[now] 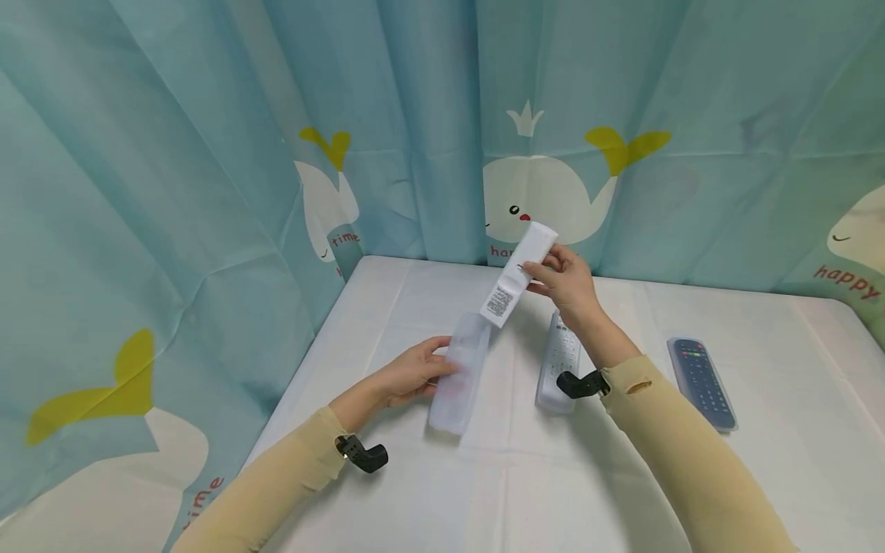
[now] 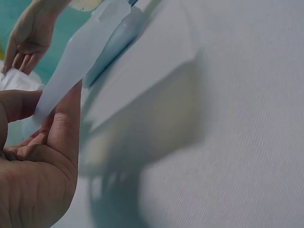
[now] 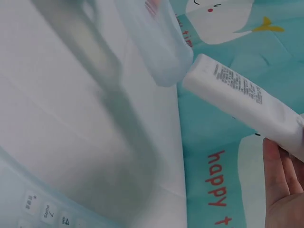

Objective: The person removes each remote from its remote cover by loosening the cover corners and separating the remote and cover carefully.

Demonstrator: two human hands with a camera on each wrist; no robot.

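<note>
A white remote control, its back with printed text facing up, is pinched in my right hand above the table. Its lower end is close to the top end of a translucent silicone remote cover. My left hand holds that cover tilted, thumb on one face and fingers behind. In the left wrist view the cover runs up from between thumb and fingers. The right wrist view shows the remote beside the cover's end; whether they touch I cannot tell.
A white remote in a clear cover lies on the table under my right forearm. Farther right lies a dark remote in a cover. The white-covered table ends at a blue patterned curtain behind and at left.
</note>
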